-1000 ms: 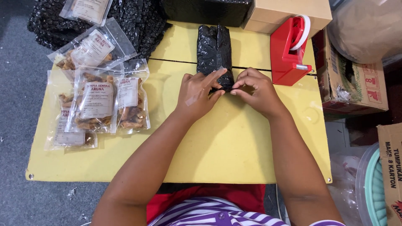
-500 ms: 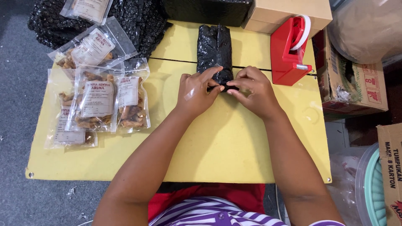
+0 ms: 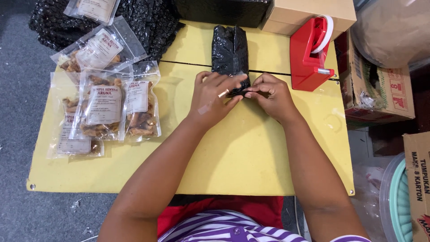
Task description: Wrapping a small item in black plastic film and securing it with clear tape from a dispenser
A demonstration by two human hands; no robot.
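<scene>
Hands meet at the near end of a black wrapped parcel (image 3: 230, 54) that lies lengthwise on the yellow desk (image 3: 233, 152), just far of centre. The left hand (image 3: 214, 96) presses its fingers down over the parcel's near end, and a strip of clear tape seems stuck along that hand. The right hand (image 3: 271, 95) pinches the same end from the right, grip closed on a fold of black wrap; the left grip is closed on the wrap too.

Judged from this, the fold could spring open if either pinch slackens, since the wrap looks stiff and puffy. The tape could also stick to itself or to skin.

Room is uneven. A red tape dispenser (image 3: 310, 54) stands just right of the parcel, near the right wrist. On the far side a cardboard box (image 3: 309, 13) and black wrap (image 3: 134, 22) crowd the edge. Left, 5 or so clear snack packs (image 3: 107, 107) overlap, some hanging past the desk's left edge. The near half of the desk gives the arms free room.
</scene>
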